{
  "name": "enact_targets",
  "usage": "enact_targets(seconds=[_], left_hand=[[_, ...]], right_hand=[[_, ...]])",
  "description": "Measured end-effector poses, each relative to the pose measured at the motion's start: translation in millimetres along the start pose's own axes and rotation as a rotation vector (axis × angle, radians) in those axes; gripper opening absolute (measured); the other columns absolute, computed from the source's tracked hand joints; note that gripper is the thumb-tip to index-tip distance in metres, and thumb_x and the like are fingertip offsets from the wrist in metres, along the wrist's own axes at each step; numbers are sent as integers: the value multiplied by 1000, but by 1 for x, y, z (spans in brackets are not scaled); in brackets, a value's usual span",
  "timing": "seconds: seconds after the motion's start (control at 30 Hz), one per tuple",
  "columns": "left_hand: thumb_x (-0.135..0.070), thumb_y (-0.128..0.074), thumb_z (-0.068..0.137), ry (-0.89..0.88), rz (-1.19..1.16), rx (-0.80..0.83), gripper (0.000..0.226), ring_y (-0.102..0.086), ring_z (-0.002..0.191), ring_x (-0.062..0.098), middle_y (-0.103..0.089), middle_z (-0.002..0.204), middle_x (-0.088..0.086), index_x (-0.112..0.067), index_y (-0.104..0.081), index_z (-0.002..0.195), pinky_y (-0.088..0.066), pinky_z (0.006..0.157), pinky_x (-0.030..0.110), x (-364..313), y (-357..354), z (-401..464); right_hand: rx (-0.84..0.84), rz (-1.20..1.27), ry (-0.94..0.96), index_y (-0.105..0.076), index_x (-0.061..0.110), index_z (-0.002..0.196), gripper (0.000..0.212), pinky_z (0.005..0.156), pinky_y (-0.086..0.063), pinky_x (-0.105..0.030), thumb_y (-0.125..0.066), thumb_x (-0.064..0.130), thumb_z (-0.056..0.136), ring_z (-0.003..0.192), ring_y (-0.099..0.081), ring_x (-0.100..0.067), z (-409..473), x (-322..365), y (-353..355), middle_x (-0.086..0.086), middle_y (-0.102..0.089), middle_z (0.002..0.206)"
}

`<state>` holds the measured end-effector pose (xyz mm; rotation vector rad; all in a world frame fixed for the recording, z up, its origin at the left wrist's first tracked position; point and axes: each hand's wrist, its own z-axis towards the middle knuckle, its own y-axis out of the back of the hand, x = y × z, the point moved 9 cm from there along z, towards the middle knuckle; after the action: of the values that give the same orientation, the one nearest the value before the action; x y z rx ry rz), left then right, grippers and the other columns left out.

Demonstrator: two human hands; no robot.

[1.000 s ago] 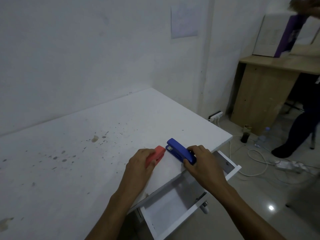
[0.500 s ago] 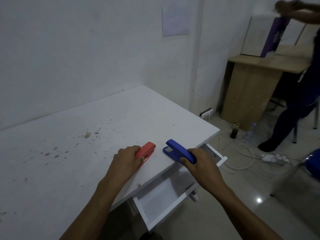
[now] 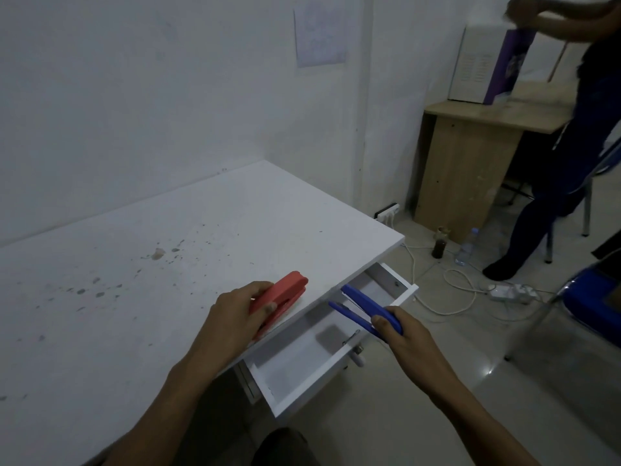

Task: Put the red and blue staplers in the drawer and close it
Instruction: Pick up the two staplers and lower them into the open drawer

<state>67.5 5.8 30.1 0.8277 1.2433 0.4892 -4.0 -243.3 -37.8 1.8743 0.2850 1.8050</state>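
The left hand [image 3: 235,314] is closed around the rear half of a red plastic stapler [image 3: 280,299], fingers over the top and thumb along the near side. The red stapler sits at the front edge of the stained white tabletop [image 3: 168,264]; whether it rests on the surface or is lifted just clear of it cannot be told. Its long axis runs diagonally, with the rounded nose pointing away from the person and to the right, toward the far corner of the table. The right hand [image 3: 403,334] grips the back end of a slim blue plastic stapler [image 3: 366,311], which is held in the air above the open white drawer [image 3: 302,391] and touches neither the drawer nor the tabletop. Its top arm and base are parted into a narrow V, and its long axis also runs diagonally, the open front end pointing away and to the left, toward the table edge. The drawer is pulled out from under the tabletop, and its pale inside floor shows only a shadow. A sheet of paper [image 3: 321,35] hangs on the white wall [image 3: 134,95] behind the table, its print too faint to read. Farther right, a white and purple box [image 3: 487,65] stands on a light wooden desk [image 3: 470,156]; rows of small text on its white face are illegible. A second person in dark clothes [image 3: 571,146] stands by that desk.
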Motion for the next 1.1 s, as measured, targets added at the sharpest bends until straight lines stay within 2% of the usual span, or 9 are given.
enact_targets(seconds=[0.13,0.23,0.47,0.8,0.93,1.1], left_hand=[[-43,-54,82,-45,0,45,45,-63,99,17,-62,120,-2,-30,-46,125,-53,85,34,-10,-2,-19],[-42,-53,84,-74,8,92,38,-62,90,9,-61,116,-6,-38,-42,120,-54,78,25,-13,-3,-32],[-39,-50,88,-62,156,165,31,-65,97,18,-62,121,1,-30,-42,116,-49,74,18,-7,-35,-49],[-29,-53,89,-5,305,254,32,-61,107,26,-59,124,9,-20,-44,118,-48,93,34,4,-92,-32],[-20,-52,90,-3,289,243,29,-61,106,27,-60,123,11,-21,-45,118,-49,93,37,5,-106,-18],[-19,-55,88,25,232,271,32,-65,100,26,-61,121,10,-23,-44,117,-53,86,34,11,-125,-11]], right_hand=[[18,22,-8,-55,24,102,17,55,-46,-8,-46,35,93,66,-57,-8,-8,-7,-2,7,-59,80],[14,-9,2,-54,26,100,13,56,-43,-13,-45,34,94,68,-56,-9,-12,-9,-3,5,-59,81],[32,-32,35,-54,20,103,16,60,-40,-16,-45,30,95,68,-54,-10,-19,-5,-9,1,-59,83],[23,-53,24,-54,12,115,26,65,-40,-17,-45,27,95,73,-53,-11,-27,-12,2,-6,-60,94],[-4,-44,7,-55,12,115,27,63,-40,-18,-47,27,95,73,-54,-12,-28,-16,8,-7,-60,93],[-25,-50,-4,-54,12,116,28,63,-40,-18,-47,29,94,75,-54,-12,-24,-19,12,-6,-59,95]])
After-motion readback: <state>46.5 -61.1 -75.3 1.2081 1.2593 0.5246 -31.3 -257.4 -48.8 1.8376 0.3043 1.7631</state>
